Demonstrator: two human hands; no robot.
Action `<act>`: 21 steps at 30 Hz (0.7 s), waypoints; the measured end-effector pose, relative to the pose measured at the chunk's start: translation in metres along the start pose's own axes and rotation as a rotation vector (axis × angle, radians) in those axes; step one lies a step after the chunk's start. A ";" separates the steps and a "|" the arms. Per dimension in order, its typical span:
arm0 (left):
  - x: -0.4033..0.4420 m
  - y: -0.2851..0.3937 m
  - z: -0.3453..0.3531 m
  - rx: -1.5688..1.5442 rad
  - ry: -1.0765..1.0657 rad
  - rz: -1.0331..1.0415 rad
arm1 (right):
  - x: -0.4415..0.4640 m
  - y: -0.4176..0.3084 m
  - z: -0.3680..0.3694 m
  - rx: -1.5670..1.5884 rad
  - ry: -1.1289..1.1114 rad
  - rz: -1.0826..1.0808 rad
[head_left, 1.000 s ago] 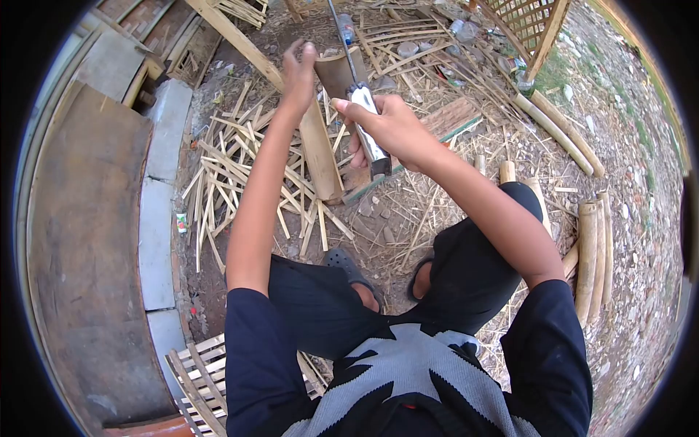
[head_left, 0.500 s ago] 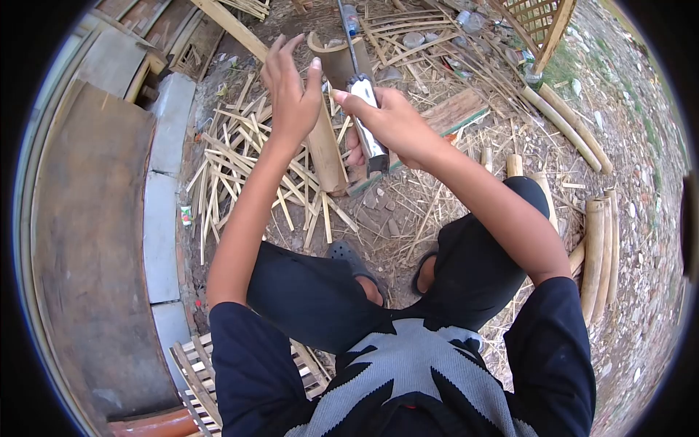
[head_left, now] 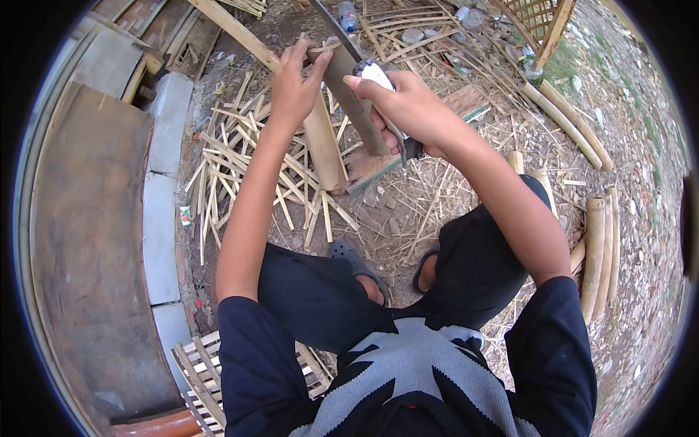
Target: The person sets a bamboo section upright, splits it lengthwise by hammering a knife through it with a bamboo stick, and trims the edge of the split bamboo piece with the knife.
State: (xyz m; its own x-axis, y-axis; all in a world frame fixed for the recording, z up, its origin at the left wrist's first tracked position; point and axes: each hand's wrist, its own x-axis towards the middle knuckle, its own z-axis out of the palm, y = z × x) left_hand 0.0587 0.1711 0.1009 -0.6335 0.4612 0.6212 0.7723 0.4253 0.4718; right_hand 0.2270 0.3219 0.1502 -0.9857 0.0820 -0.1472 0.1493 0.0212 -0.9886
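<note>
My left hand (head_left: 295,86) grips the upper rim of a split bamboo piece (head_left: 348,91), with the thumb and fingers at its edge. This piece leans upright, its lower end on a wooden board (head_left: 370,164) with a green edge. My right hand (head_left: 416,109) is closed around the whitish handle of a large knife (head_left: 376,75). Its dark blade points up and to the left, passing over or near the bamboo's top; whether they touch I cannot tell. Another bamboo length (head_left: 325,149) lies just left of the upright one.
Thin bamboo strips (head_left: 233,156) are heaped at the left, with more strips (head_left: 408,29) farther back. Bamboo poles (head_left: 595,247) lie at the right near my knee. A plastic bottle (head_left: 348,16) lies beyond the blade. A slatted bamboo rack (head_left: 200,371) is by my left elbow.
My left hand has gone from open beside the bamboo to holding its rim. The knife has swung so its blade leans farther left, and my right hand has shifted slightly right.
</note>
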 end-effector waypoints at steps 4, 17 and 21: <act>0.003 -0.009 0.003 -0.032 -0.003 -0.015 | 0.002 0.002 -0.001 -0.108 0.015 -0.047; 0.001 -0.006 -0.006 -0.025 -0.086 -0.027 | 0.003 0.010 -0.004 -0.214 0.017 -0.101; 0.000 -0.009 -0.007 -0.041 -0.084 -0.026 | 0.001 0.010 0.001 -0.191 0.041 -0.124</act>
State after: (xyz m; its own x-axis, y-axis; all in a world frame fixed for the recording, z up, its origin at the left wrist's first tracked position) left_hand 0.0521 0.1620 0.1011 -0.6537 0.5146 0.5548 0.7557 0.4067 0.5133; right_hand 0.2276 0.3209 0.1403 -0.9940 0.1077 -0.0192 0.0428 0.2214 -0.9742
